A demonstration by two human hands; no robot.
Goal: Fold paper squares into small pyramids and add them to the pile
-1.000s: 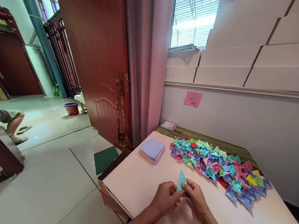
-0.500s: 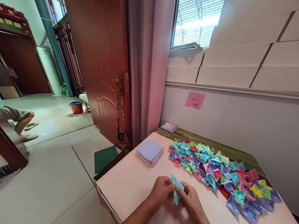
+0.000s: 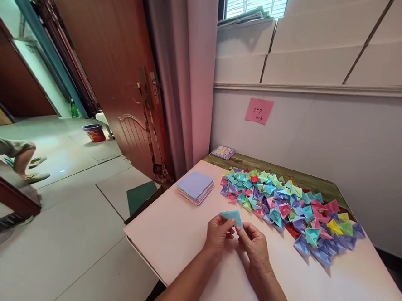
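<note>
A small teal folded paper piece (image 3: 233, 217) is pinched between my two hands just above the pale pink table top (image 3: 179, 233). My left hand (image 3: 219, 233) holds its left edge with thumb and fingers closed. My right hand (image 3: 253, 246) grips the right side from below, fingers curled. To the right lies a long heap of several folded paper pieces (image 3: 286, 206) in teal, purple, pink, green and yellow. A stack of square coloured sheets (image 3: 195, 187), purple on top, sits beyond my left hand.
A small printed pack (image 3: 223, 152) lies at the table's far edge by the curtain (image 3: 186, 78). A pink note (image 3: 259, 110) is stuck on the wall. A wooden door (image 3: 115, 78) stands open at left; another person's legs (image 3: 17, 155) and a red bucket (image 3: 94, 133) show on the tiled floor.
The teal piece has been turned in my hands, from pointing up, to edge-on, to lying wide and flat. The camera has tilted down a little.
</note>
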